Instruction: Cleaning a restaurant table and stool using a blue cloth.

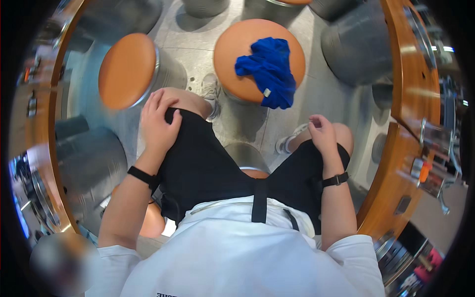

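My left hand [159,118] rests on my left knee, its fingers spread and nothing held. Over my right thigh lies my right hand [322,133], fingers loosely curled; no object shows in it, though the palm is hidden. Both wrists wear black bands. Ahead of my knees, a round stool with an orange cushioned top [230,52] carries a crumpled blue cloth [271,72] with a small white tag. The cloth hangs partly over the stool's near edge, apart from both hands. Beyond my left hand stands another orange-topped stool [128,70].
Wooden counters curve along the left [52,122] and right [382,174], with blurred items on them. Grey cylindrical stool bases [360,48] stand on the pale tiled floor [241,126]. Part of an orange seat [152,219] shows beside my left hip.
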A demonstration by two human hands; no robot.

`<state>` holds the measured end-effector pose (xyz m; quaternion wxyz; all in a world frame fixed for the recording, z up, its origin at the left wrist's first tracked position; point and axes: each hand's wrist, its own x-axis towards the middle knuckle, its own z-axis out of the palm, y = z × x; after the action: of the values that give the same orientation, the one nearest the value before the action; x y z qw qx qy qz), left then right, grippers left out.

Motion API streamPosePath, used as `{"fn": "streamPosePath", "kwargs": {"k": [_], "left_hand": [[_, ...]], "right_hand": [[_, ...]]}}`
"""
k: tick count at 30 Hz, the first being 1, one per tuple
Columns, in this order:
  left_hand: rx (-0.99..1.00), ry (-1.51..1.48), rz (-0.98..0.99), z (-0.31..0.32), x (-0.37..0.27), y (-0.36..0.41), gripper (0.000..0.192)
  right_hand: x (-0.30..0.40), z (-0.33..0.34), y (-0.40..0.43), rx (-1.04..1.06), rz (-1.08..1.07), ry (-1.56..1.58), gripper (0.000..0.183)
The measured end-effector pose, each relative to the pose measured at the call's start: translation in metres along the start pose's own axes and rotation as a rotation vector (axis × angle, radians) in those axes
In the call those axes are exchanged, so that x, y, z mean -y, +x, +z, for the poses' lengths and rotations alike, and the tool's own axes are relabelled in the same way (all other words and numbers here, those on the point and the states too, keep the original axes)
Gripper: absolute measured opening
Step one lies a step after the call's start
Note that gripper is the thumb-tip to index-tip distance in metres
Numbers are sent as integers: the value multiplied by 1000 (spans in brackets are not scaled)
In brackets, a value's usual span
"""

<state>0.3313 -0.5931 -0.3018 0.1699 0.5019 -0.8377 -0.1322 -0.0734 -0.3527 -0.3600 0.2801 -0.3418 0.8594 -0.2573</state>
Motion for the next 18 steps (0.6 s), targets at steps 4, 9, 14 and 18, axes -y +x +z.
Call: {"fn": "streamPosePath", "kwargs": {"k": [4, 9, 14, 18], "left_hand": [[3, 1, 21, -5, 14, -13, 30], [-2, -16, 6, -10, 23, -26, 29], [6, 4, -7, -9, 12, -23, 29], [-2, 25, 23, -1, 7, -18, 27]], "right_hand": [[44, 48, 24, -12, -194, 80, 46], [117, 85, 71, -170, -528, -35, 64], [154, 97, 111, -126, -422, -621, 74], [127, 96, 208, -115, -748, -322, 67]]}}
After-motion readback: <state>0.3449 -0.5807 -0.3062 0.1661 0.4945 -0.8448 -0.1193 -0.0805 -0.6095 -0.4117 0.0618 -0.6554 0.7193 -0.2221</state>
